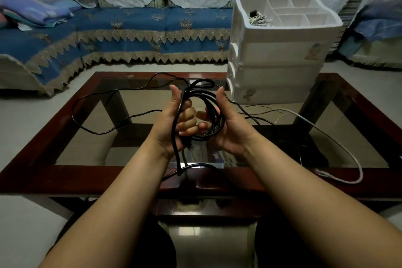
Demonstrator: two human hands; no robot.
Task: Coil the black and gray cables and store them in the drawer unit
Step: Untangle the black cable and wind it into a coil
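Observation:
Above the glass table both my hands hold a partly wound coil of black cable (pixel 196 93). My left hand (pixel 181 119) grips the left side of the loops, fingers curled round them. My right hand (pixel 224 124) grips the right side of the same loops. The loose length of the black cable trails left across the glass and back. A gray cable (pixel 339 143) lies uncoiled on the right of the table, its plug near the front frame. The white drawer unit (pixel 280 54) stands at the table's back right, drawers closed; its top tray holds a small light cable bundle (pixel 260 20).
The table is glass with a dark red wooden frame (pixel 65 178). Thin wires (pixel 261 106) lie beside the drawer unit's base. A blue sofa (pixel 130 28) with lace covers runs behind the table, with folded cloth (pixel 34 11) at its left end.

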